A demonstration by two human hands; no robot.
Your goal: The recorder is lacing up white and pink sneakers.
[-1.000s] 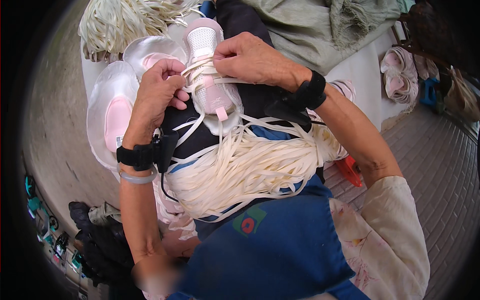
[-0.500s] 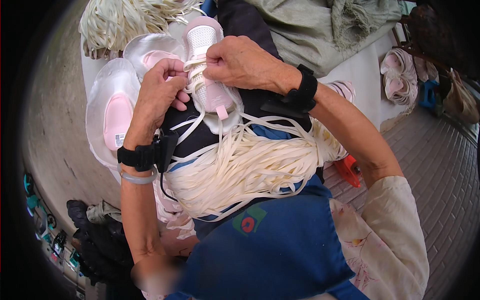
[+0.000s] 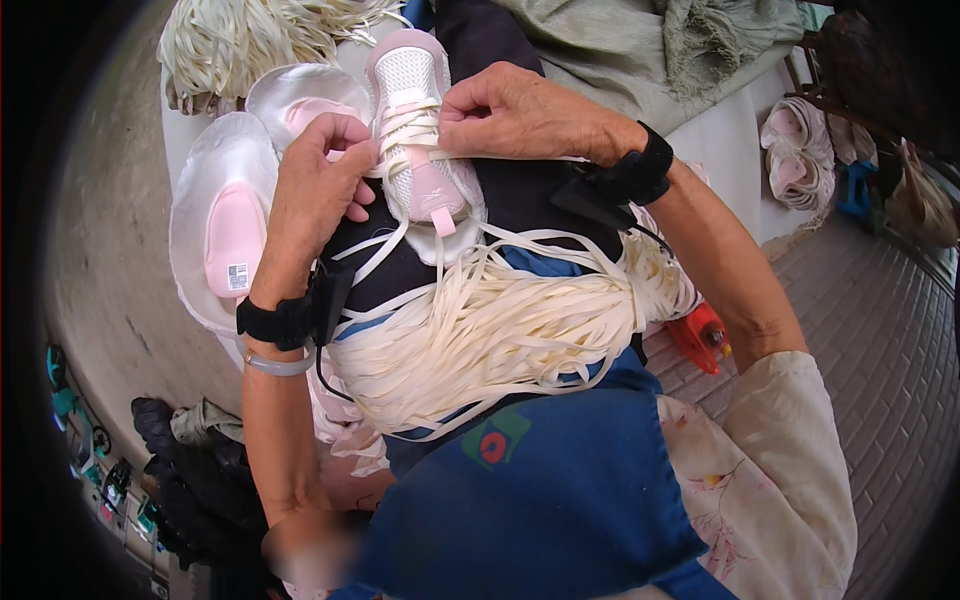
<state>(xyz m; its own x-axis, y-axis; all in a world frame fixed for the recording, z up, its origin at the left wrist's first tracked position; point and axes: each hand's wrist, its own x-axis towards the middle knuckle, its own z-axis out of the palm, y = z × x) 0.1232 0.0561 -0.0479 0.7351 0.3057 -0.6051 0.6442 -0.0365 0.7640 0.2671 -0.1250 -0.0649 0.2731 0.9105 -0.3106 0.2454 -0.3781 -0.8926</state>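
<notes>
Between my hands a white mesh shoe upper [image 3: 400,186] with pink toe and tongue lies on dark cloth, its tongue tab toward me. Cream shoelaces [image 3: 408,128] cross its front in several rows. My left hand [image 3: 320,172] is closed at the upper's left edge, thumb and forefinger pinching a lace. On the other side my right hand [image 3: 530,112] is closed too, fingertips pinched by the lace rows at the right edge. A lace seems to run under it to the right. Loose lace ends hang from the upper toward a thick bundle of cream laces [image 3: 490,325] across my lap.
White shoe pieces with pink insoles [image 3: 235,240] lie at the left. Another lace bundle [image 3: 255,50] sits at the far left. Grey-green cloth [image 3: 630,60] covers the far right. More pink shoe pieces [image 3: 797,150] rest at the right edge, and a red-orange object [image 3: 697,338] is below.
My right hand has moved right and slightly away from the laces. The rows on the upper lie flatter and straighter. My left hand has barely moved.
</notes>
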